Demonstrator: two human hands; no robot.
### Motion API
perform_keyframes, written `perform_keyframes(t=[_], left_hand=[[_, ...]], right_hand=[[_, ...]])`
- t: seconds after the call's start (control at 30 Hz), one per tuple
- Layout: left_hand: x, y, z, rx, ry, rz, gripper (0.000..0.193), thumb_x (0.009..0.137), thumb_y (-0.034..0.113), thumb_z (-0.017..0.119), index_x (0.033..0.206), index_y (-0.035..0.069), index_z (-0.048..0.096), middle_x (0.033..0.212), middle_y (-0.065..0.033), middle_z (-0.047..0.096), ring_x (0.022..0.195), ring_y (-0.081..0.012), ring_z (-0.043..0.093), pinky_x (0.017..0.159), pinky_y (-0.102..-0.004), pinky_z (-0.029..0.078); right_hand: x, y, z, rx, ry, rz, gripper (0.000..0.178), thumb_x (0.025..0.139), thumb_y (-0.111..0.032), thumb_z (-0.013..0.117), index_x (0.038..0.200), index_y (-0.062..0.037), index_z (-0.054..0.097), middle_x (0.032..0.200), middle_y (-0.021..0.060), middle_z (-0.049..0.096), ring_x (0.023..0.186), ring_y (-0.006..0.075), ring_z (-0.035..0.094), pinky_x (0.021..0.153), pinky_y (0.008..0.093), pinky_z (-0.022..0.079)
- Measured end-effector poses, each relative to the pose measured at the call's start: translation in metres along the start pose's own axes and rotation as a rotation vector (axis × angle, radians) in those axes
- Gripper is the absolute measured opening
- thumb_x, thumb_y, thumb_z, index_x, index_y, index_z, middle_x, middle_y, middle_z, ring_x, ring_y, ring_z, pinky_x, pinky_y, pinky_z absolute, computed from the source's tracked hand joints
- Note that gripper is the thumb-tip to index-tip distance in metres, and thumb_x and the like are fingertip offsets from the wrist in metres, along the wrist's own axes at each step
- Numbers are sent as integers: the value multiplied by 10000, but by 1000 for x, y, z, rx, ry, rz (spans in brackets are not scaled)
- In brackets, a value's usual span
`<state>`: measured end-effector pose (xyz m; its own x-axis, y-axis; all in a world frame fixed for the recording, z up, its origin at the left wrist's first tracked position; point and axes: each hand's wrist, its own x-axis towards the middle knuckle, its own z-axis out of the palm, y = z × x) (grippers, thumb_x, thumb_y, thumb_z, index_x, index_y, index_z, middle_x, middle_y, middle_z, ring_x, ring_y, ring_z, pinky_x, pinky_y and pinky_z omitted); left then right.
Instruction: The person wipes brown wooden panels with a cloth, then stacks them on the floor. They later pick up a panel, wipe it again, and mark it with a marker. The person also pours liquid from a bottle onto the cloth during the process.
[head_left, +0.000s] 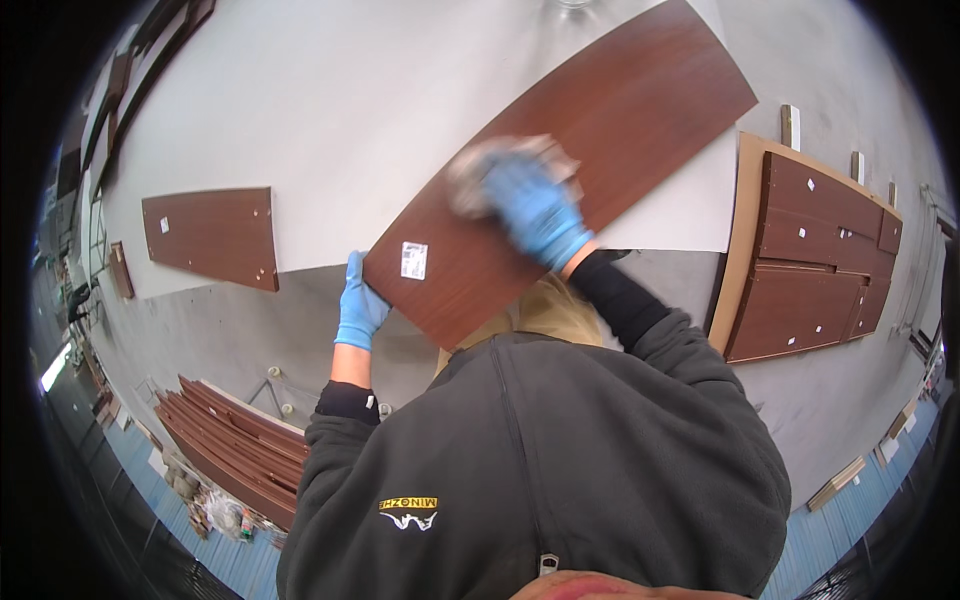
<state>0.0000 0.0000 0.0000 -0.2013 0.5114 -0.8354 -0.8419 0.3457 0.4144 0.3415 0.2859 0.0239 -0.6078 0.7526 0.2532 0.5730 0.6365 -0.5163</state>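
A long reddish-brown wooden panel (640, 110) lies slantwise in front of me, its near left end reaching past the white table's edge toward my body. Close to that end a small white label (414, 260) is stuck on it. My left hand (362, 305), in a blue glove, grips the panel's left corner; part of its fingers is hidden at the edge. Pressed on the panel's upper face is a crumpled greyish-brown rag (470, 180), under my right hand (535, 205), also blue-gloved. Rag and right hand are smeared by motion.
The white table (300, 120) spreads ahead. A smaller brown panel (210, 235) rests at its left edge. Several brown panels (800, 260) lie on cardboard at the right. At lower left, long brown boards (235, 445) are stacked. Dark framed pieces (140, 80) stand at far left.
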Motion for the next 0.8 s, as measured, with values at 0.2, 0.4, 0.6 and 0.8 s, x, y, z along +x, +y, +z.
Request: perform_keyframes(t=[0.2,0.4,0.6,0.8], left_hand=[[-8,4,-17,-305,-260,-87,810,976,805,580,1430,134,577,1624,-123,523,1522,-348,447,1271,-589,334],[-5,12,-36,-315,-543,-148,1082,929,939,418,1619,107,473,1721,-148,424,1572,-362,381,1303,-595,264],[-1,11,-46,-256,-448,-118,1279,860,1024,357,1641,12,412,1639,-218,495,1486,-378,484,1277,-534,339],[9,12,-41,-545,-613,-237,934,929,872,558,1406,70,611,1608,-169,532,1449,-343,524,1281,-595,303]], right_hand=[[22,-65,51,-183,205,106,402,861,-90,688,1256,-25,652,1272,202,657,1203,418,620,1044,551,500],[-22,-240,138,162,-191,-296,631,808,-101,688,1423,6,597,1542,211,561,1542,379,458,1314,526,323],[-112,-270,113,175,-242,-317,595,892,-85,628,1481,-12,586,1572,190,537,1543,372,464,1297,544,350],[-165,-236,68,137,-375,-469,405,919,-150,621,1308,-41,649,1582,127,567,1513,311,520,1252,488,430]])
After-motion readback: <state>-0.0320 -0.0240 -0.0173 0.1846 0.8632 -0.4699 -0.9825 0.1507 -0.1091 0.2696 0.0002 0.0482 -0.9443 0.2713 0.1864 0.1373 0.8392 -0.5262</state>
